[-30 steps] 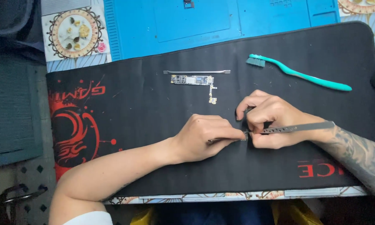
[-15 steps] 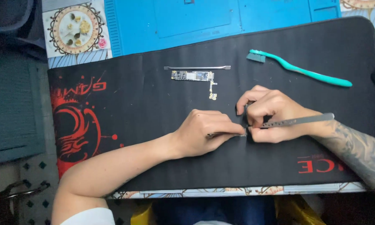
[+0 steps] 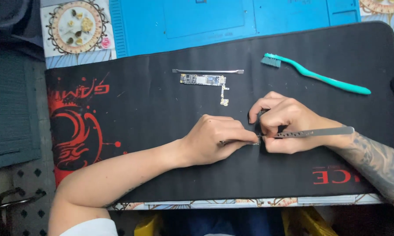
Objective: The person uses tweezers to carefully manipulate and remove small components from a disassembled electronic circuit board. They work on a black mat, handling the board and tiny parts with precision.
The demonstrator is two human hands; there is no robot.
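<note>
Black matting with red artwork [image 3: 170, 131] covered most of the tabletop, its near edge showing a strip of patterned cloth [image 3: 232, 203]. Just inside that edge, near the middle, the two hands met. The left hand [image 3: 216, 140] lay knuckles up, its grip pinched tight on a thin metal tool [image 3: 238, 142] whose tip pointed right toward the other hand. The right hand [image 3: 284, 124], on a tattooed forearm, had its grip curled closed around a flat, perforated metal pry tool [image 3: 319, 131], the handle running out to the right over the wrist. Between the fingertips of both hands sat a small dark part [image 3: 260, 131], mostly hidden, so its kind could not be told.

Farther back, well apart from the hands, a narrow phone circuit board [image 3: 204, 80] lay flat, with a slim metal spudger [image 3: 208, 71] just beyond it. To the right rested a teal toothbrush [image 3: 315, 78], bristles to the left. At the far side lay a blue repair mat [image 3: 205, 22] with moulded compartments, their contents unclear, and at far left a round ornamented plate design [image 3: 77, 25].
</note>
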